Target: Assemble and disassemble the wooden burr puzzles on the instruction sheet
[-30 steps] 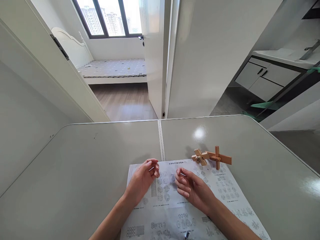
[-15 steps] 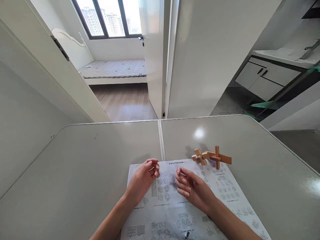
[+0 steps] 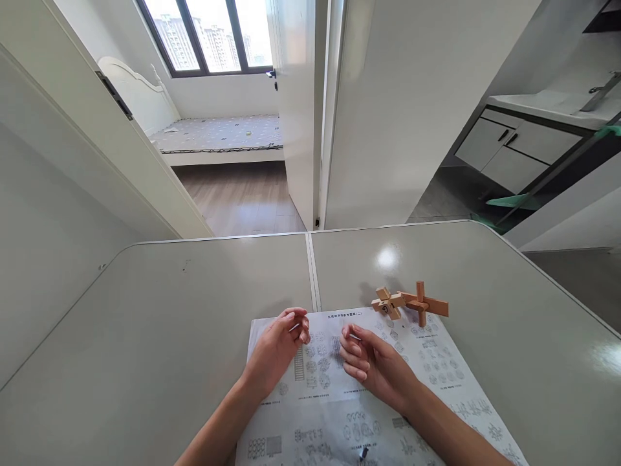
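My left hand point(image 3: 277, 347) rests at the left edge of a printed sheet point(image 3: 334, 404), its fingers loosely curled with nothing in them. Across a gap, my right hand point(image 3: 376, 366) hovers over or lies on the sheet's middle, palm turned inward, fingers half bent and empty. Beyond my right hand, at the sheet's far right corner, stands a pale wooden interlocking block puzzle point(image 3: 389, 303). Touching or just beside it is a reddish-brown wooden cross-shaped puzzle point(image 3: 421, 303). Small line drawings and text cover the sheet. A small dark object point(image 3: 363, 454) sits near the bottom, its kind unclear.
The sheet and puzzles are on a grey-beige table point(image 3: 160, 336) with a seam down its middle. Past its far edge are an open door point(image 3: 297, 110), a bed point(image 3: 223, 136) and a window. White cabinets point(image 3: 517, 152) stand at the right.
Both hands keep the same pose, and the puzzles stay where they were. Only the camera view has shifted very slightly.
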{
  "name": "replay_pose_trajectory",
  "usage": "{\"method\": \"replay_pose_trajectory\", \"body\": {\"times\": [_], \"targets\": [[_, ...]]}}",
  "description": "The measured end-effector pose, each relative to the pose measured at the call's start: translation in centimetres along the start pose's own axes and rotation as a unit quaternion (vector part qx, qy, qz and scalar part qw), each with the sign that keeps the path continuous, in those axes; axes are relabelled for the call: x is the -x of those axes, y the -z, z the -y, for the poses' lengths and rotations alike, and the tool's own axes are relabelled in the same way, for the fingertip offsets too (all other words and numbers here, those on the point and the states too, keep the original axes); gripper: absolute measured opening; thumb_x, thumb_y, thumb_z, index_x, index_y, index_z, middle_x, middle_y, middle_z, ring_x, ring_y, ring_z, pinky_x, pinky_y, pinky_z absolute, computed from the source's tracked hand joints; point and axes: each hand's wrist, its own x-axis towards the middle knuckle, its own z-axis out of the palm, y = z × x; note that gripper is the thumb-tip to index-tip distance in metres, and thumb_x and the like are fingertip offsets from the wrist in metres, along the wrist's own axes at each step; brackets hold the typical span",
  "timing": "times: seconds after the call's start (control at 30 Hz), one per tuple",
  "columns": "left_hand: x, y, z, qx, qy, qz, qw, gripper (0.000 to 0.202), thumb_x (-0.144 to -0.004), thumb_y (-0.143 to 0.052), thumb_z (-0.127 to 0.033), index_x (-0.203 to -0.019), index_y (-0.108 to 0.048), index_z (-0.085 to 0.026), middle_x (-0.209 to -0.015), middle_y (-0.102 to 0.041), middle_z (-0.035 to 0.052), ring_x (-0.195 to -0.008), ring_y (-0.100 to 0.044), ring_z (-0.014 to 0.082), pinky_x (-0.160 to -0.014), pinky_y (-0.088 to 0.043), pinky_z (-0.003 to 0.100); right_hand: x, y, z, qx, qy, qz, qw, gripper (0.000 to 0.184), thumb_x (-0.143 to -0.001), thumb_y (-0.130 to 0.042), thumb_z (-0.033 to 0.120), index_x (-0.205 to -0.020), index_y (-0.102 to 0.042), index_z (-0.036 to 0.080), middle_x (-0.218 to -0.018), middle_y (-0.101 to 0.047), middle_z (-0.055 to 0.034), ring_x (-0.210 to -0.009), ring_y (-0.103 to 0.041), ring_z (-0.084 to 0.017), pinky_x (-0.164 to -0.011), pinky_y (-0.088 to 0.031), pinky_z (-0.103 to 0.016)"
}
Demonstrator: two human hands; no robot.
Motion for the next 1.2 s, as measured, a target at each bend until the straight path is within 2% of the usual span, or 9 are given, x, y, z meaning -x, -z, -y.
{"method": "replay_pose_trajectory", "body": {"times": [0.33,0.53,0.9,1.2], "targets": [[0.09,-0.42,-0.23,-0.002,-0.001,-0.001,1.0,0.025,-0.09,-0.08,-0.038,-0.098,-0.076,-0.015,-0.087,-0.063,0.0041,-0.076,-0.053,0.0152,-0.077,-0.044,0.031,0.0,-0.21,0.03,0.023,0.002,-0.006,1.0,0.026,-0.092,-0.083,0.039,-0.09,-0.071,0.016,-0.068,-0.044,0.0064,-0.053,-0.03,-0.007,-0.051,-0.038,-0.019],[0.12,-0.22,-0.2,-0.008,0.004,0.0,1.0,0.025,-0.092,-0.079,-0.039,-0.1,-0.076,-0.015,-0.087,-0.063,0.004,-0.076,-0.053,0.0151,-0.078,-0.044,0.032,0.12,-0.42,0.06,0.012,0.0,-0.006,1.0,0.023,-0.094,-0.081,0.036,-0.091,-0.072,0.015,-0.069,-0.047,0.006,-0.054,-0.03,-0.007,-0.051,-0.039,-0.018],[0.02,-0.04,0.01,-0.007,0.0,0.003,1.0,0.023,-0.094,-0.076,-0.038,-0.1,-0.076,-0.015,-0.088,-0.063,0.0044,-0.076,-0.053,0.015,-0.078,-0.044,0.032,0.07,-0.36,0.03,0.023,0.002,-0.006,1.0,0.025,-0.092,-0.083,0.037,-0.09,-0.07,0.016,-0.069,-0.042,0.0064,-0.053,-0.03,-0.007,-0.051,-0.038,-0.019],[0.04,-0.25,-0.15,0.001,0.0,-0.003,1.0,0.023,-0.092,-0.078,-0.036,-0.099,-0.076,-0.014,-0.087,-0.064,0.0049,-0.076,-0.054,0.0154,-0.078,-0.044,0.031,-0.02,0.01,-0.03,0.018,0.001,-0.001,1.0,0.024,-0.095,-0.08,0.037,-0.092,-0.071,0.015,-0.07,-0.046,0.0057,-0.054,-0.031,-0.007,-0.052,-0.038,-0.019]]}}
